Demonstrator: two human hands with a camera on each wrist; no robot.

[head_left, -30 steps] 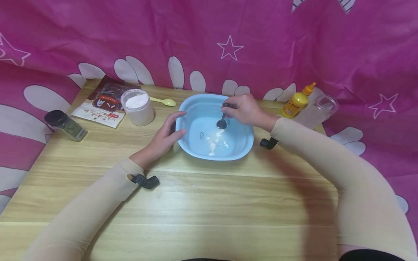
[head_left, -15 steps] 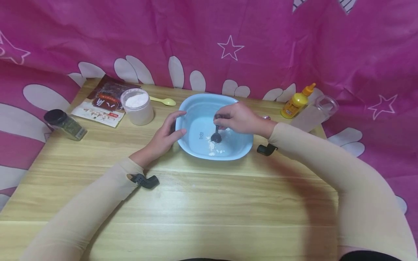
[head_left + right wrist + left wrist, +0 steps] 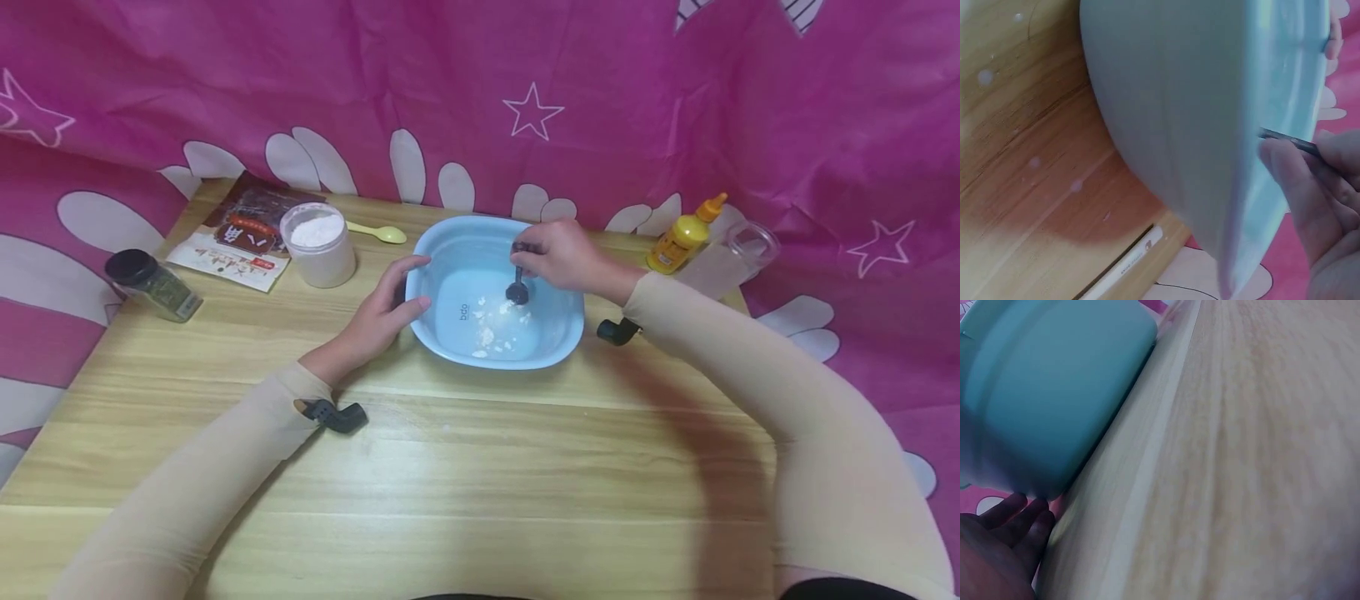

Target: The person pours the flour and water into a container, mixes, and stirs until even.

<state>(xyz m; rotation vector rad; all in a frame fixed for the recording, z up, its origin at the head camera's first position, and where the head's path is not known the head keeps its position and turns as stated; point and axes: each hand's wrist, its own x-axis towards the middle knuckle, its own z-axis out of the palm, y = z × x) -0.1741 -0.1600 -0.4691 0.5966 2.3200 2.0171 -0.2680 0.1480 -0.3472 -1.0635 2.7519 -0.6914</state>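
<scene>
Back toward the far side of the light blue basin goes the dark spoon, its bowl now lifted off the nearer white powder where it sat half a second ago. The right hand pinches the handle's top between curled fingers and thumb, with the spoon hanging below them over the basin floor. The left hand has kept its place, fingers bent over the basin's left rim, thumb against the outer wall. The basin sits mid-table, with an open tub of white powder to its left. Only the right wrist view shows the thin handle crossing the rim into the fingertips; the left wrist view shows just fingers beside the basin's outer wall.
</scene>
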